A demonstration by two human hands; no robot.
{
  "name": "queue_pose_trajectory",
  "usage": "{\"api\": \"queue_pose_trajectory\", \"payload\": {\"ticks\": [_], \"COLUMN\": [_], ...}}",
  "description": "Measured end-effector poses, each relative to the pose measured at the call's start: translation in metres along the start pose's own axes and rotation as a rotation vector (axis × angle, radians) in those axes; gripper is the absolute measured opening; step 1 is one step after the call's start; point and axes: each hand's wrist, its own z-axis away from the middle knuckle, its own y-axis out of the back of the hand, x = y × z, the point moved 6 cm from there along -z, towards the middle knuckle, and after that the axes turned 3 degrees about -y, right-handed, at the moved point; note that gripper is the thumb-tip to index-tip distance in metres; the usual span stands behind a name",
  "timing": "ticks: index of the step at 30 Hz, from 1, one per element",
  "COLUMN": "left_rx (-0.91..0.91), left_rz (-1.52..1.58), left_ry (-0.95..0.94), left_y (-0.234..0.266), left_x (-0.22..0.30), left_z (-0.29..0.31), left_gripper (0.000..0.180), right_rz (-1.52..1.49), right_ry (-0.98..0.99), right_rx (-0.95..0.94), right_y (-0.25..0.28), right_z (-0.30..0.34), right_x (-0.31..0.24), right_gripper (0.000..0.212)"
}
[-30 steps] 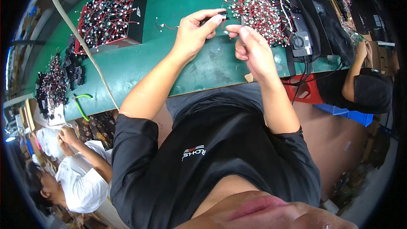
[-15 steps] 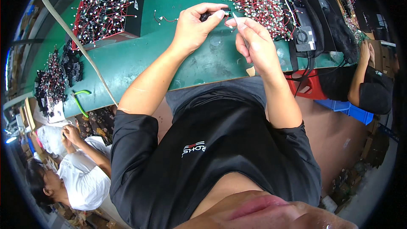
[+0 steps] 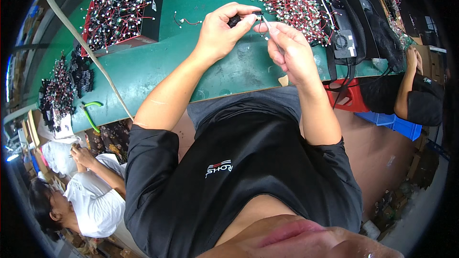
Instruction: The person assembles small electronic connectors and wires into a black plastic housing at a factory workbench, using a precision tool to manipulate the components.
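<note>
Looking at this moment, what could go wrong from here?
The thin tool in the right hand points at the small black part, close to the left hand's fingertips; a slip might poke them.
The tangled wire pile lies right beside the right hand, so leads might snag.
The green-handled tool lies near the table's edge and could get knocked off.

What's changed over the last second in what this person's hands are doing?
The thin tool in the right hand has tipped leftward, its end now close to the small black part in the left hand; contact is too small to confirm. Nothing was visibly grabbed or released. The wire pile, box and green-handled tool stayed put.
</note>
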Motion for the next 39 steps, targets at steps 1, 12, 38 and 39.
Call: {"api": "queue_pose_trajectory", "payload": {"ticks": [1, 12, 38, 39], "left_rx": [-0.019, 0.015, 0.012, 0.029], "left_rz": [-0.067, 0.086, -0.401, -0.403], "left_ry": [-0.035, 0.055, -0.334, -0.305], "left_y": [0.000, -0.002, 0.004, 0.007], "left_x": [0.004, -0.005, 0.013, 0.020], "left_z": [0.000, 0.000, -0.006, -0.008], "left_gripper": [0.020, 0.021, 0.016, 0.015], "right_rz": [0.000, 0.081, 1.111, 0.842], "right_ry": [0.000, 0.011, 0.368, 0.260], "right_rx": [0.001, -0.010, 0.364, 0.266], "right_y": [0.001, 0.000, -0.012, 0.000], "right_z": [0.000, -0.001, -0.005, -0.007], "right_x": [0.000, 0.000, -0.013, -0.004], "right_gripper": [0.031, 0.032, 0.023, 0.026]}}
